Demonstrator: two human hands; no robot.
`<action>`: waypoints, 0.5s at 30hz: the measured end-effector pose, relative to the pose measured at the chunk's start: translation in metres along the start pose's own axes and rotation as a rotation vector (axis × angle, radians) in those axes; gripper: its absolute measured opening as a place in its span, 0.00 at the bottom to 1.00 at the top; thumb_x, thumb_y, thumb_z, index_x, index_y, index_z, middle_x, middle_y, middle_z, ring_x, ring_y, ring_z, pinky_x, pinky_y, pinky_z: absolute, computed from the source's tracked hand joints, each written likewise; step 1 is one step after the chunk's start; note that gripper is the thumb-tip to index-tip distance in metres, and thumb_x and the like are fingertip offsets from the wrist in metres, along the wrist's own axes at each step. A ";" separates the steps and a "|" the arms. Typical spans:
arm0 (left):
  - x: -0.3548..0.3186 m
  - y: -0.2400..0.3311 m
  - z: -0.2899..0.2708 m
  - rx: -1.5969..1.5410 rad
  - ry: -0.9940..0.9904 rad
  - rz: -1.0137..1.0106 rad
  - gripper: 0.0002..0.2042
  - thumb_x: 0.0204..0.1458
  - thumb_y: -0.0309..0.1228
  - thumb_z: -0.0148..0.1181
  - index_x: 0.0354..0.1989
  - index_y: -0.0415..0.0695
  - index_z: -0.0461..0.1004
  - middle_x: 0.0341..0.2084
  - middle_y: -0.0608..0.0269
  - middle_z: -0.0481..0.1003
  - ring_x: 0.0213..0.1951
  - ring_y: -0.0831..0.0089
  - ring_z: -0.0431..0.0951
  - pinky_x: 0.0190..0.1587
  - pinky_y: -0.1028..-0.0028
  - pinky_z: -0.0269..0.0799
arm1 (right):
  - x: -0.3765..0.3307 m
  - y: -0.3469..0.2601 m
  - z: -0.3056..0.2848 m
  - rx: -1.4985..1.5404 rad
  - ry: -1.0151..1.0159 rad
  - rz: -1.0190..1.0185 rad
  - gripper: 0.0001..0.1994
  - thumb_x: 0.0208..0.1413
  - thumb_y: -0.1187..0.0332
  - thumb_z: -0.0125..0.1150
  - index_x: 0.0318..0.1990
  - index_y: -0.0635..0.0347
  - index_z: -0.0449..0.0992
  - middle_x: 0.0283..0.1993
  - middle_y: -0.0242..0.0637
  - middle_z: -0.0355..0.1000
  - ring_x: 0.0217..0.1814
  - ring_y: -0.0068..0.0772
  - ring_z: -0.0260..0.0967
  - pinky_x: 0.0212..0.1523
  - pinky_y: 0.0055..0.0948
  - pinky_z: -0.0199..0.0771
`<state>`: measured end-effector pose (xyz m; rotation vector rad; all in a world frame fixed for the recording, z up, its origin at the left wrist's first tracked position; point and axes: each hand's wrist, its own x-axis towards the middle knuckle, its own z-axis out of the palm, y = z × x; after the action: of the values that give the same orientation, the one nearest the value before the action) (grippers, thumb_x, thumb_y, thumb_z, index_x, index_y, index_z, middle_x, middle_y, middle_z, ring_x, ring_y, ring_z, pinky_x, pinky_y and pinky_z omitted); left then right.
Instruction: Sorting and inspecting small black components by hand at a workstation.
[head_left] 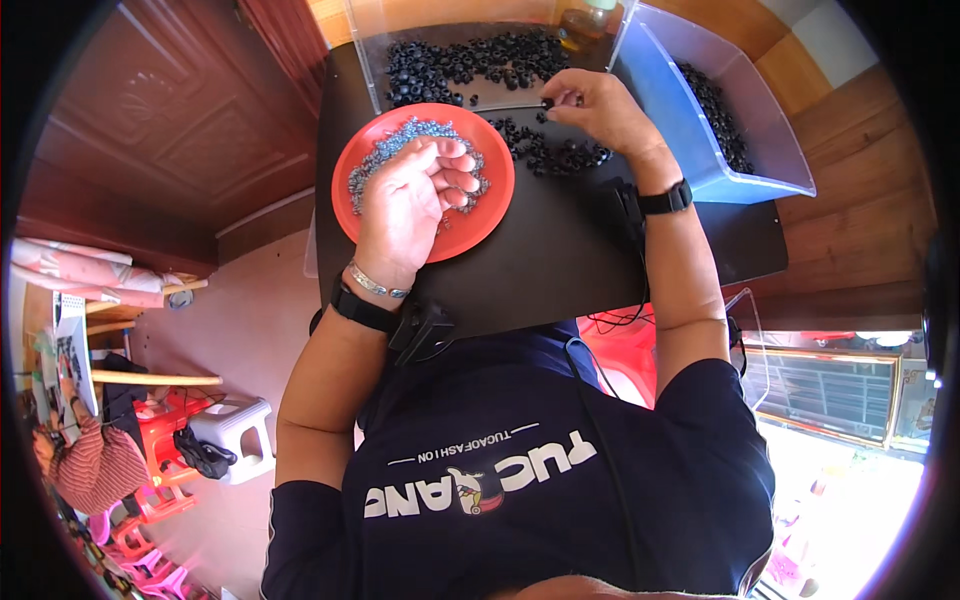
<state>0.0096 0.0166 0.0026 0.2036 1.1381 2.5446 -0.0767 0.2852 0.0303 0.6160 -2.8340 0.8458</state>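
My left hand rests over a red plate heaped with small grey metal screws. Its fingers are curled loosely on top of the screws; whether it holds any I cannot tell. My right hand reaches past the plate and pinches a small black ring between thumb and fingertips. A loose pile of black rings lies on the black table just under that hand. Both wrists wear black bands; the left also has a silver bracelet.
A clear tray with many black rings sits at the table's far edge. A blue bin with more rings stands to the right. A yellowish bottle is at the back. Stools and another person are at lower left.
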 end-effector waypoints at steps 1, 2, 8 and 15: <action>0.000 -0.001 0.000 0.017 -0.013 0.007 0.12 0.58 0.36 0.46 0.38 0.40 0.71 0.34 0.60 0.75 0.34 0.71 0.75 0.38 0.75 0.68 | 0.000 -0.014 0.003 0.245 -0.020 -0.056 0.10 0.45 0.73 0.65 0.37 0.58 0.77 0.30 0.31 0.73 0.33 0.25 0.70 0.36 0.24 0.70; 0.000 -0.001 0.001 0.019 -0.007 0.012 0.12 0.58 0.36 0.46 0.38 0.40 0.71 0.34 0.60 0.75 0.34 0.71 0.75 0.38 0.75 0.68 | -0.003 -0.028 0.005 0.488 -0.037 -0.104 0.10 0.46 0.76 0.66 0.38 0.59 0.76 0.31 0.24 0.72 0.33 0.16 0.66 0.35 0.19 0.67; 0.000 -0.008 0.008 0.104 -0.026 -0.007 0.12 0.58 0.35 0.47 0.42 0.39 0.71 0.35 0.61 0.75 0.34 0.73 0.76 0.36 0.78 0.68 | -0.013 -0.076 0.018 0.670 -0.121 -0.317 0.11 0.46 0.77 0.67 0.38 0.59 0.76 0.40 0.29 0.72 0.40 0.20 0.68 0.42 0.22 0.70; 0.001 -0.009 0.005 0.018 -0.072 0.008 0.10 0.58 0.33 0.47 0.43 0.40 0.69 0.36 0.62 0.74 0.35 0.72 0.76 0.36 0.77 0.69 | -0.011 -0.074 0.039 0.745 -0.096 -0.480 0.13 0.46 0.77 0.67 0.40 0.57 0.77 0.45 0.35 0.72 0.49 0.28 0.69 0.50 0.28 0.69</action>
<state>0.0125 0.0256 -0.0011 0.3025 1.1353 2.5131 -0.0361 0.2117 0.0321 1.3673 -2.1948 1.7759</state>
